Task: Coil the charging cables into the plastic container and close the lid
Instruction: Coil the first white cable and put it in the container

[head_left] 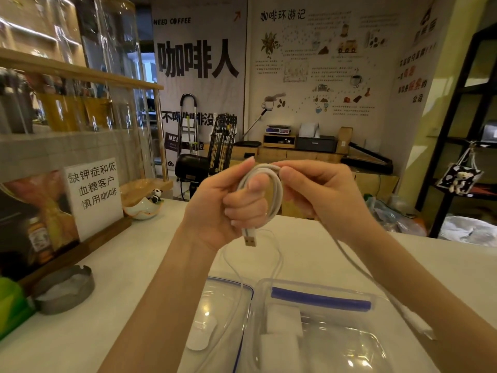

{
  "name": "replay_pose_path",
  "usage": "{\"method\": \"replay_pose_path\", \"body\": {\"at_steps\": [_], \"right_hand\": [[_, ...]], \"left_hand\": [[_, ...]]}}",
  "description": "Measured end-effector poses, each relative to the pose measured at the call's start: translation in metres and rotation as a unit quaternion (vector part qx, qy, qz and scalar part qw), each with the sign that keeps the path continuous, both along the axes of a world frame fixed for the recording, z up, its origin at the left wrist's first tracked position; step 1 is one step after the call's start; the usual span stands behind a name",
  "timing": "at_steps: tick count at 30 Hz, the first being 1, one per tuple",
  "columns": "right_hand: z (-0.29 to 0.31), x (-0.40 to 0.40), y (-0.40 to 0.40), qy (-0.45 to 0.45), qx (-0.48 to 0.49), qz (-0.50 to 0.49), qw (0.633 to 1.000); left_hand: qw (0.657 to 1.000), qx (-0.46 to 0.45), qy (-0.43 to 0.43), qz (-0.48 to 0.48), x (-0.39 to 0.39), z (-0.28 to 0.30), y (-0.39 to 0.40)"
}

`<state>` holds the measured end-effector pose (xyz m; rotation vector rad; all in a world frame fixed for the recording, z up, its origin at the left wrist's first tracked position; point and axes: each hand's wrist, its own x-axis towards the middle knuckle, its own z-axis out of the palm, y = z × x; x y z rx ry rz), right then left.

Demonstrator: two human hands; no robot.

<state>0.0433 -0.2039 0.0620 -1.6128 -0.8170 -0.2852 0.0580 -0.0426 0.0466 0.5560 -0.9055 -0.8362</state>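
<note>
A white charging cable (277,195) is wound in loops around the fingers of my left hand (228,208), which is closed on the coil; its USB plug (250,239) hangs below the fist. My right hand (320,189) pinches the top of the coil, and the loose end trails down past my right forearm. Below my hands the clear plastic container (376,302) sits on the white counter, with a blue strip along its far rim and white charger blocks (283,324) inside. Its clear lid (215,286), edged in blue, lies flat to the left of it.
A metal ashtray (64,289) stands at the left of the counter, with a green object (10,305) at the left edge. Behind them stand a wooden-based sign (92,196) and a small white dish with a panda figure (145,207). The counter's far edge runs behind my hands.
</note>
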Motion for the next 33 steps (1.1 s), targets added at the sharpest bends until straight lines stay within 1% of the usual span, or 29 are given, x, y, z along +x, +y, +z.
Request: {"method": "replay_pose_path", "body": {"at_steps": [1,3,5,8,9,11,13,14,16,18,19,20,22,23,24,26,28,30,31,33], "right_hand": [[-0.005,0.0,0.003,0.036,0.016,0.007,0.999],[-0.015,-0.001,0.007,0.094,0.025,0.007,0.995],[-0.026,-0.005,0.01,0.138,0.007,0.003,0.99],[-0.039,-0.014,0.013,0.178,-0.079,0.003,0.981],[-0.042,-0.018,0.013,0.177,-0.113,0.001,0.978],[-0.043,-0.024,0.015,0.176,-0.173,-0.003,0.969],[-0.045,-0.031,0.016,0.183,-0.224,-0.004,0.957],[-0.045,-0.034,0.016,0.17,-0.251,-0.013,0.953],[-0.044,-0.04,0.012,0.092,-0.325,-0.059,0.939],[-0.039,-0.047,0.005,0.007,-0.406,-0.087,0.91],[-0.035,-0.05,0.002,-0.026,-0.426,-0.097,0.899],[-0.031,-0.052,-0.001,-0.059,-0.434,-0.113,0.892],[-0.022,-0.052,-0.01,-0.132,-0.427,-0.156,0.881],[-0.018,-0.049,-0.015,-0.161,-0.41,-0.172,0.881],[-0.015,-0.046,-0.02,-0.182,-0.389,-0.183,0.884],[-0.013,-0.038,-0.03,-0.209,-0.342,-0.193,0.895],[-0.016,-0.033,-0.035,-0.222,-0.277,-0.188,0.916],[-0.019,-0.032,-0.033,-0.211,-0.212,-0.179,0.937],[-0.021,-0.032,-0.029,-0.194,-0.184,-0.173,0.948],[-0.026,-0.032,-0.023,-0.148,-0.154,-0.152,0.965]], "left_hand": [[0.999,-0.029,0.025,0.003,0.0,0.0,-0.002],[0.995,-0.075,0.06,0.039,0.001,0.0,-0.004],[0.987,-0.104,0.094,0.073,0.003,0.001,-0.002],[0.978,-0.123,0.117,0.124,0.006,-0.001,-0.002],[0.973,-0.119,0.117,0.161,0.007,-0.002,-0.005],[0.949,-0.088,0.109,0.282,0.007,-0.004,-0.012],[0.911,-0.035,0.068,0.405,0.007,-0.006,-0.02],[0.893,-0.004,0.035,0.449,0.007,-0.007,-0.024],[0.851,0.075,-0.061,0.516,0.008,-0.011,-0.028],[0.778,0.168,-0.177,0.579,0.009,-0.018,-0.03],[0.745,0.205,-0.22,0.595,0.009,-0.021,-0.03],[0.727,0.238,-0.248,0.594,0.009,-0.022,-0.031],[0.716,0.305,-0.293,0.555,0.008,-0.024,-0.031],[0.722,0.339,-0.314,0.515,0.006,-0.023,-0.032],[0.736,0.369,-0.327,0.463,0.003,-0.022,-0.032],[0.777,0.396,-0.315,0.374,-0.003,-0.016,-0.034],[0.834,0.361,-0.26,0.326,-0.009,-0.011,-0.032],[0.895,0.305,-0.198,0.257,-0.011,-0.007,-0.027],[0.92,0.28,-0.169,0.218,-0.012,-0.005,-0.025],[0.95,0.246,-0.115,0.154,-0.012,-0.002,-0.023]]}}
